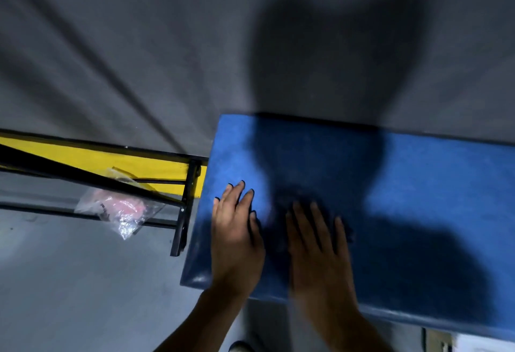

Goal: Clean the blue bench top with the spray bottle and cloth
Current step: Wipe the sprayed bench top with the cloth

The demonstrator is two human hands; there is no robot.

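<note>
Centrally, the bench top (418, 184) fills the right half of the view, its blue padded surface running from a left end near the middle of the frame out past the right edge. A dark cloth (284, 212) lies on it near that left end, in heavy shadow, so its outline is hard to make out. The right hand (317, 245) lies flat on the cloth, fingers straight and spread, pressing down and gripping nothing; it is blurred. The left hand (237, 229) rests just beside it on bare bench top, likewise flat with fingers extended and nothing held. Both forearms enter from the bottom edge.

Left of the bench stands a black metal frame (181, 212) with a yellow panel (97, 159) behind it. A clear plastic bag (119, 206) with pink contents lies on the grey floor (69, 282) under the frame. A broad shadow falls across the bench and the floor beyond.
</note>
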